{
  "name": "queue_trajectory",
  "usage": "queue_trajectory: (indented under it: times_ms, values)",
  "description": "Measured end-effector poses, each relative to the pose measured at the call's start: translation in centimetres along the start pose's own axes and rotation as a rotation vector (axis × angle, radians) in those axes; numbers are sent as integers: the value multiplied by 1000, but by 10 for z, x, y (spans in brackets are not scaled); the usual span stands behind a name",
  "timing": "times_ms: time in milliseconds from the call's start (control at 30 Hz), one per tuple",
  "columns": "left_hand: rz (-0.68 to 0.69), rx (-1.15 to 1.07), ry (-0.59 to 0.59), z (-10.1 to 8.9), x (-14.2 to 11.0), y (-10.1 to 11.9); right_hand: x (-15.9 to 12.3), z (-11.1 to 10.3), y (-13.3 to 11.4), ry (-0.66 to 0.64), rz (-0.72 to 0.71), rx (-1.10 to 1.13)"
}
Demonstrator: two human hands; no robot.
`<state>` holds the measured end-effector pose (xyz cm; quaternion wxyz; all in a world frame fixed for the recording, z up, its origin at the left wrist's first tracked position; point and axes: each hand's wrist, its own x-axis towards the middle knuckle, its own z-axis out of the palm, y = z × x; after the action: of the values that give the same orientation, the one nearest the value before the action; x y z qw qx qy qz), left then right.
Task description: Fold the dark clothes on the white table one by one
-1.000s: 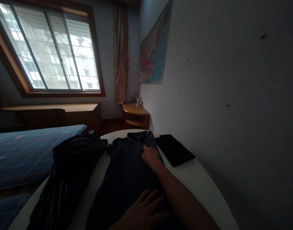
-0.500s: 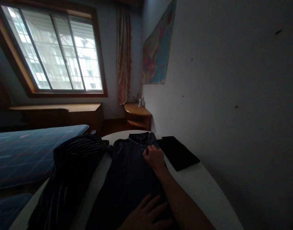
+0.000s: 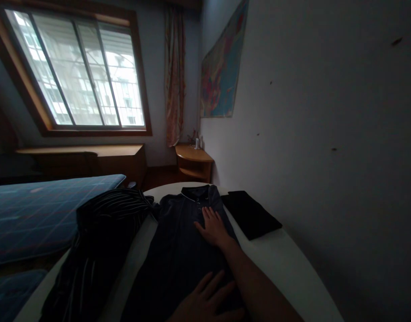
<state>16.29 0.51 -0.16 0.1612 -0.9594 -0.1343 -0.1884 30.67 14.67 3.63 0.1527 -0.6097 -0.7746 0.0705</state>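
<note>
Shirt: one dark polo shirt (image 3: 178,241) lies under your hands on the round white surface (image 3: 276,268); long axis runs away from you, collar (image 3: 192,193) at far end.
Nearer the collar: your right hand (image 3: 212,227), just below the buttons; your left hand (image 3: 207,297) is over the lower shirt.
Grip: both flattened, fingers extended, nothing grasped.
Other cloth: one striped garment (image 3: 101,237) to the left, one black folded cloth (image 3: 250,214) to the right.
</note>
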Motion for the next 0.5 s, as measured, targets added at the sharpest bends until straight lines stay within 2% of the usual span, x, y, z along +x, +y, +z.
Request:
queue_trajectory:
  times_ms: [67, 133, 267, 333, 500]
  values:
    - [-5, 27, -5, 2, -1, 1, 1, 0, 3, -65, -36, 35]
    - [-2, 58, -11, 4, -1, 2, 3, -1, 6, -49, -42, 68]
    - [4, 86, 15, 8, -1, 3, 10, 0, 9, 45, 95, 42]
    - [-6, 106, 46, 10, -1, 4, 15, 0, 10, 26, 150, -5]
    - [-9, 75, 71, 14, -2, 3, 40, -4, 15, -44, 151, -48]
